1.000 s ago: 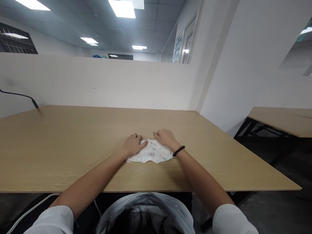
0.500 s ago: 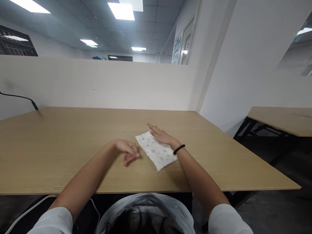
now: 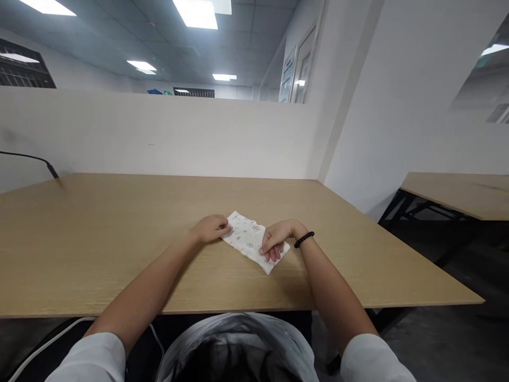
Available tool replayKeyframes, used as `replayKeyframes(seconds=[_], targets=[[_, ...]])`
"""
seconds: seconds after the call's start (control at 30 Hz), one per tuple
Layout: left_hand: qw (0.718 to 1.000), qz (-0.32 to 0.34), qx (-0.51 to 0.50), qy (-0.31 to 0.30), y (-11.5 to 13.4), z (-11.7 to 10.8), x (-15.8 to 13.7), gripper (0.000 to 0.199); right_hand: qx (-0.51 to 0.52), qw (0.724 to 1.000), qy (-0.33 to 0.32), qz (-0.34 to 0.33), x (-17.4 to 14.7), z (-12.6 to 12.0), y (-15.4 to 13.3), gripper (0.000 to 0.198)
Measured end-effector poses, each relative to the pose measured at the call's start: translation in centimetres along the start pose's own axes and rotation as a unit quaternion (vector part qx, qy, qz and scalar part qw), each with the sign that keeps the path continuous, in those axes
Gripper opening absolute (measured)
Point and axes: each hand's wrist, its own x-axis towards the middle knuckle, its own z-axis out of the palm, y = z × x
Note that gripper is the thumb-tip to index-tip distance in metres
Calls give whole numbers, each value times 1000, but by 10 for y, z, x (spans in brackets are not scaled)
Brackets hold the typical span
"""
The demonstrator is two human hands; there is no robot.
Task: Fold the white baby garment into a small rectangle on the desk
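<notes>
White printed cloth [image 3: 248, 240] looks soft, light and floppy, folded small on the table [image 3: 119, 239]. Left hand [image 3: 209, 229] curls loosely at its far corner, right hand [image 3: 278, 237] presses bent fingers [image 3: 272, 253] on the near end. I'd pinch the folded edge just past those fingertips.

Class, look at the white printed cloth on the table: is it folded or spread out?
Folded. The white printed cloth lies as a small compact rectangle on the wooden table, the left hand at its far corner and the right hand on its near end.

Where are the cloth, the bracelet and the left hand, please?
cloth [image 3: 245, 237], head view, on its printed middle.
bracelet [image 3: 304, 239], head view, on the beads.
left hand [image 3: 209, 229], head view, on its back.
</notes>
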Motion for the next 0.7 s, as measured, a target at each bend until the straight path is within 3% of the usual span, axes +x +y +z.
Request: replayKeyframes(seconds=[0.1, 0.2, 0.27, 0.4, 0.5, 0.57, 0.7], targets=[[998, -41, 50, -28, -4, -3, -1, 47, -11, 989, 149, 7, 6, -10, 12, 42], [993, -77, 76, -53, -6, -4, -4, 49, -33, 954, 290, -64, 10, -19, 24, 27], [991, -93, 97, -17, -5, -4, -4, 44, -46, 932, 340, -116, 12, -23, 28, 21], [992, -49, 71, 90, 3, 2, -1, 42, -52, 888, 441, -120, 20, -27, 30, 23], [998, -45, 43, 26, 10, 16, 0, 68, -51, 838, 530, -118, 35, -21, 26, 40], [994, -88, 47, -50, 13, 24, 0, 79, -58, 827, 551, -93, 48, -13, 23, 54], [977, -162, 61, -125, 17, 29, -1, 89, -117, 862, 492, 34, 72, 4, 22, 64]])
